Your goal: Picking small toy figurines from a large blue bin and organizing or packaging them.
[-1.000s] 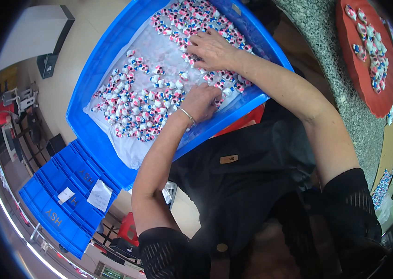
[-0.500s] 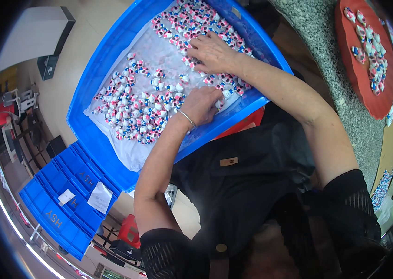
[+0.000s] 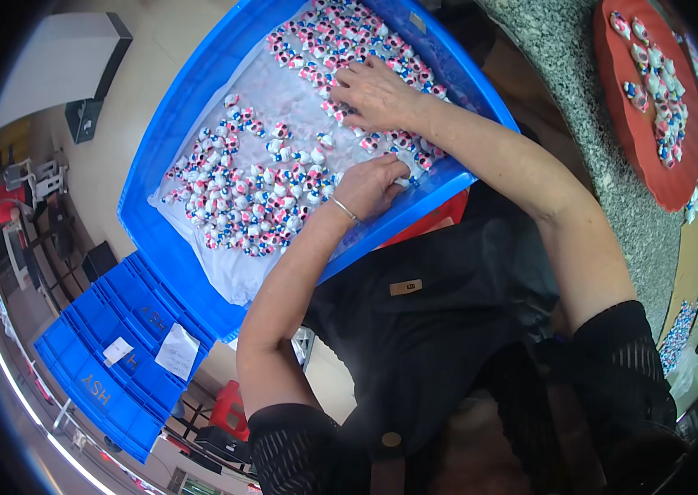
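Note:
Many small figurines (image 3: 233, 194), white with pink and blue parts, lie in a large blue plastic bin (image 3: 144, 198) on a crumpled white liner (image 3: 237, 280). They form one heap at the left and another along the far right side. My left hand (image 3: 372, 188), with a bracelet at the wrist, is bent closed by the bin's near wall. A bit of white shows at its fingertips, too covered to tell if it is a figurine or the liner. Over the right-hand heap, my right hand (image 3: 378, 97) rests with fingers apart, touching figurines.
A red-orange tray (image 3: 613, 99) with more figurines stands on a speckled grey counter (image 3: 555, 62) at the right. Stacked blue crates (image 3: 105, 346) with paper slips are at the lower left. A red stool (image 3: 231, 410) stands below the bin.
My left hand has shifted slightly right along the near wall, and the figurine that showed beside its fingertips is no longer plainly visible. My right hand has hardly moved.

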Available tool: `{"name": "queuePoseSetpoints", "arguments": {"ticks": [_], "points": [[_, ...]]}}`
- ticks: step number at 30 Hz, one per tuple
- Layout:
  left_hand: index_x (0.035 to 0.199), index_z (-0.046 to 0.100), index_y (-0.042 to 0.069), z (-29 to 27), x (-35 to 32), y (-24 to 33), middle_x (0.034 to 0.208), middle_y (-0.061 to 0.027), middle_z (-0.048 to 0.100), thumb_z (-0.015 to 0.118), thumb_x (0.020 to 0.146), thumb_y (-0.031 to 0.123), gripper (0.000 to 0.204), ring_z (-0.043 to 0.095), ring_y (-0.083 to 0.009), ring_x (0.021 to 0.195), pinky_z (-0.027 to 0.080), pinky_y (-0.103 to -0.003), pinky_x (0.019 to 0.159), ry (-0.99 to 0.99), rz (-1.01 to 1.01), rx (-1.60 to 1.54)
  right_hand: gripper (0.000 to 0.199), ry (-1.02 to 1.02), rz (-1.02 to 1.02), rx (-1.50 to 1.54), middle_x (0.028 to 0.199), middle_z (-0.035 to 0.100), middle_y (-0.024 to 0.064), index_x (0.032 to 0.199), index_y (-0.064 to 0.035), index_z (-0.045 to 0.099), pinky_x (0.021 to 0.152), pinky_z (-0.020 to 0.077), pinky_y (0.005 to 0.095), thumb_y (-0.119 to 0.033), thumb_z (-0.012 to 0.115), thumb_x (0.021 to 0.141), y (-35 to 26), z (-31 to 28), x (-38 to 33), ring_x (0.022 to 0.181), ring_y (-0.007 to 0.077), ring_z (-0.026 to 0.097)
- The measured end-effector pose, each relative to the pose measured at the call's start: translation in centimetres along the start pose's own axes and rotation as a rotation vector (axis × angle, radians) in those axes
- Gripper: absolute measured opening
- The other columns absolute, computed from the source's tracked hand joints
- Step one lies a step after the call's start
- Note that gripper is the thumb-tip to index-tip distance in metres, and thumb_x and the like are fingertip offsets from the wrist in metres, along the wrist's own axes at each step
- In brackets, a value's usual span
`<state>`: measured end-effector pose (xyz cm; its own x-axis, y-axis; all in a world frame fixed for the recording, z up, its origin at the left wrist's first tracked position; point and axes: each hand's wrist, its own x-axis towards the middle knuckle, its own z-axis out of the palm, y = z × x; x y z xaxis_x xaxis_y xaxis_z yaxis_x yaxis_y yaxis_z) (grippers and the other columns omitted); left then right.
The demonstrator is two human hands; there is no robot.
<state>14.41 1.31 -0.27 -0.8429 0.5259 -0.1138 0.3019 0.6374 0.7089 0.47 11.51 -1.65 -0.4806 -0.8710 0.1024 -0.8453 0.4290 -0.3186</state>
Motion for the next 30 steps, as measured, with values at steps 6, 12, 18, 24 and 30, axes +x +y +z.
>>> {"name": "queuePoseSetpoints", "arguments": {"ticks": [6, 12, 18, 24, 30], "points": [[0.096, 0.060, 0.009, -0.8, 0.5, 0.8, 0.090, -0.0104, 0.059, 0.067, 0.075, 0.007, 0.022, 0.064, -0.0303, 0.082, 0.052, -0.041, 0.071, -0.023, -0.013, 0.042, 0.041, -0.008, 0.004, 0.015, 0.105, 0.053, 0.0075, 0.106, -0.0118, 0.062, 0.092, 0.0380, 0.0450, -0.032, 0.075, 0.073, 0.1, 0.0, 0.0, 0.108, 0.0254, 0.052], [0.087, 0.062, 0.007, 0.1, 0.9, 0.4, 0.086, -0.0107, 0.058, 0.064, 0.074, 0.004, 0.014, 0.064, -0.0295, 0.080, 0.052, -0.040, 0.068, 0.055, 0.076, 0.150, 0.042, -0.030, -0.002, 0.005, 0.113, 0.053, 0.0088, 0.109, -0.0119, 0.062, 0.092, 0.0377, 0.0471, -0.034, 0.073, 0.075, 0.0, -0.1, 0.1, 0.110, 0.0256, 0.052], [0.087, 0.063, 0.004, -1.3, 0.6, 0.6, 0.084, -0.0114, 0.060, 0.065, 0.077, 0.001, 0.011, 0.062, -0.0298, 0.077, 0.051, -0.038, 0.065, 0.133, -0.038, -0.225, 0.043, -0.040, 0.009, 0.003, 0.115, 0.053, 0.0093, 0.110, -0.0124, 0.062, 0.093, 0.0375, 0.0473, -0.034, 0.074, 0.075, 0.2, 0.1, -0.1, 0.111, 0.0258, 0.052], [0.102, 0.062, 0.008, -0.2, 0.2, 0.5, 0.092, -0.0099, 0.058, 0.068, 0.079, 0.009, 0.024, 0.063, -0.0274, 0.081, 0.052, -0.037, 0.063, 0.216, -0.022, 0.082, 0.041, 0.027, -0.010, 0.003, 0.106, 0.053, 0.0081, 0.107, -0.0121, 0.061, 0.090, 0.0381, 0.0447, -0.032, 0.075, 0.074, 0.1, 0.4, 0.1, 0.108, 0.0258, 0.052], [0.083, 0.060, 0.006, -0.2, 1.3, 1.5, 0.091, -0.0089, 0.058, 0.066, 0.074, 0.008, 0.011, 0.064, -0.0248, 0.083, 0.054, -0.038, 0.063, 0.091, 0.025, 0.289, 0.041, 0.027, -0.009, 0.013, 0.106, 0.053, 0.0081, 0.107, -0.0118, 0.061, 0.090, 0.0385, 0.0449, -0.032, 0.075, 0.074, 0.1, 0.3, 0.0, 0.107, 0.0257, 0.052]]}}
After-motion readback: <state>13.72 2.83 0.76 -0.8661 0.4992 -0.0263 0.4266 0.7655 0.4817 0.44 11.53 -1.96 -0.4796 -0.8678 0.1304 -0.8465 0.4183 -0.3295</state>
